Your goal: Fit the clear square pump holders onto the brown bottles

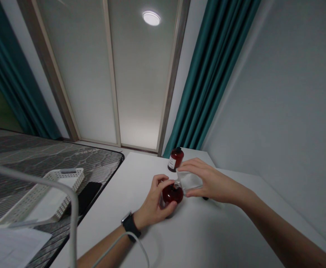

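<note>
**Transfer at the bottle mouth: under way, closing-up outstanding**

On my head view, the left hand (156,201) is wrapped around the amber bottle (172,195) above the white table (135,175). The right hand (209,180) grips the clear container (190,181) between thumb and fingers, tilted sideways with one end at the bottle's neck. I cannot confirm contact.

Status: the bottle's neck shows no black cap, so I judge opening complete and pouring in hand. Remaining, in my judgement: finish the transfer and close the bottle. A small dark object (205,198) below the right hand may be the cap.

Contents: I cannot read the level in either vessel. The second bottle (176,160), behind, stands upright with its black top on.
</note>
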The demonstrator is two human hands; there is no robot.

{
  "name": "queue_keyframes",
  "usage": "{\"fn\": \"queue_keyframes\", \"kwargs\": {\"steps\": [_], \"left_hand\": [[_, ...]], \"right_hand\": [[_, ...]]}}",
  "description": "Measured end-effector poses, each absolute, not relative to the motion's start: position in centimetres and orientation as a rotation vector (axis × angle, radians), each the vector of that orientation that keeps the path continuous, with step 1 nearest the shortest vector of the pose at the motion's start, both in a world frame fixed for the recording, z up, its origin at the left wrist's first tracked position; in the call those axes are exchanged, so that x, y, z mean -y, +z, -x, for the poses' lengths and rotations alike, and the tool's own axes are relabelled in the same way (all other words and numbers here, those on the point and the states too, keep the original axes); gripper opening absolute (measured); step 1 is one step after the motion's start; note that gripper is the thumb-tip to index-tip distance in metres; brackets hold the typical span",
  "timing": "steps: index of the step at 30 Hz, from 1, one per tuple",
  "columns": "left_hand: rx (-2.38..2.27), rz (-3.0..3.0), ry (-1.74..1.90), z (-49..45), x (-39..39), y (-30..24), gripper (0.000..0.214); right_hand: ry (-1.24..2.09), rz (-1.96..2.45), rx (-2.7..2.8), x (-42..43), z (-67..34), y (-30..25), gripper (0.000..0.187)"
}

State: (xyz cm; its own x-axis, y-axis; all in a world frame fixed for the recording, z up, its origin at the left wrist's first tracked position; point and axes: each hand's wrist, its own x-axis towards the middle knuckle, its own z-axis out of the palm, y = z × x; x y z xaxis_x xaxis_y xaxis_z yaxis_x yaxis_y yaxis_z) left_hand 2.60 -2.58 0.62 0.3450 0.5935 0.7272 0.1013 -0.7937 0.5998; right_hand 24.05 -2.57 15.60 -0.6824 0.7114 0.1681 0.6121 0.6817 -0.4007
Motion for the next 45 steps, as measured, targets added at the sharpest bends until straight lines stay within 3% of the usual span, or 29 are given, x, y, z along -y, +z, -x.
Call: {"fn": "queue_keyframes", "kwargs": {"steps": [45], "left_hand": [[-0.582,-2.15,1.451,-2.59,2.47,0.59,0.061]], "right_hand": [[0.326,0.983,2.632,2.38,-24.11,15.47,0.061]]}}
